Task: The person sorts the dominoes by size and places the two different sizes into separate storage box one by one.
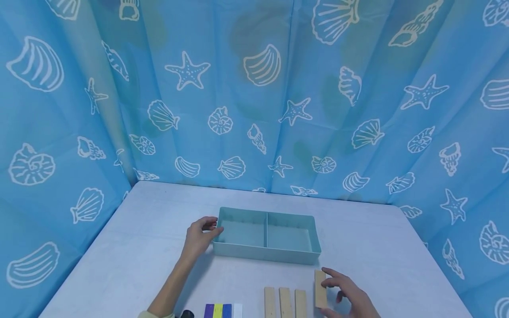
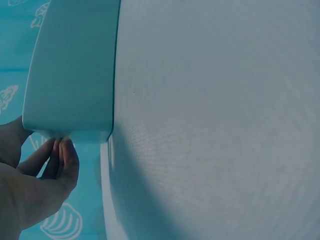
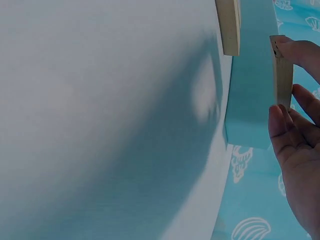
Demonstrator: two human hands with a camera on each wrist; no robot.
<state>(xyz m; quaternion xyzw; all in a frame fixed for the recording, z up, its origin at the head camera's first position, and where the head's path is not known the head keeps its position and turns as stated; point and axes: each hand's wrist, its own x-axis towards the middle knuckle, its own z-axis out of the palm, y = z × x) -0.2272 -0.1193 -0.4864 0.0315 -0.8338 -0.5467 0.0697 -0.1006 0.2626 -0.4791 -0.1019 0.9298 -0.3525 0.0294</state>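
Note:
A pale teal two-compartment tray [image 1: 266, 254] stands on the white table in the head view. At its left end, my left hand [image 1: 200, 238] pinches the end wall, with the thumb over the rim; the left wrist view shows that hand [image 2: 40, 185] at the tray's [image 2: 72, 65] end. To the right, my right hand [image 1: 350, 295] holds a plain wooden block [image 1: 320, 289] between thumb and fingers, just in front of the tray's front right corner. In the right wrist view the block [image 3: 283, 82] is raised off the tabletop. Both visible compartments have bare floors.
Three more wooden blocks [image 1: 285, 303] lie side by side left of the right hand. Purple, yellow, blue and white pieces [image 1: 218, 311] sit at the front edge, near a small black object [image 1: 187, 314]. A blue seashell-print curtain [image 1: 238, 110] surrounds the table [image 1: 358, 238].

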